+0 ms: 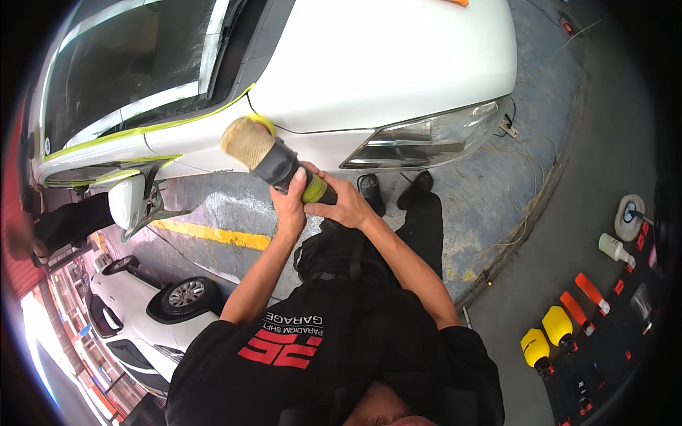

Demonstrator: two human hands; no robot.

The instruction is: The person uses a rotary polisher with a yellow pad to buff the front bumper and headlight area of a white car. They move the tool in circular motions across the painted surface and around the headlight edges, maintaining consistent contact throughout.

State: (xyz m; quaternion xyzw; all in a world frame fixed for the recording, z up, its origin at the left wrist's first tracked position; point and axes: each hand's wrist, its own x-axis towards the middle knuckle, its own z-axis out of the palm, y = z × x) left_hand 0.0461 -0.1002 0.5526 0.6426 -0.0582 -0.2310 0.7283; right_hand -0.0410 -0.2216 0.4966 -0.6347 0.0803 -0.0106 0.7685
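Note:
Both my hands are around a power polisher (pixel 277 162), held at a slant over the white car's front fender (pixel 314 144). My left hand (pixel 290 205) grips the black body behind the head, thumb on top. Farther back, my right hand (pixel 343 202) holds the rear grip, beside a green band. A tan ribbed cover (pixel 248 142) wraps the polisher's head. At its far side shows the edge of a yellow pad (pixel 265 123), at the seam between fender and hood (pixel 389 64); whether it touches the paint, I cannot tell.
Green masking tape (pixel 186 121) lines the windows and windshield base. The headlight (pixel 426 138) and side mirror (pixel 127 202) flank the work area. Cords (pixel 525 213) lie on the floor. A tool pegboard (pixel 591 367) stands right. Another person (pixel 69 221) and a second white car (pixel 138 314) are left.

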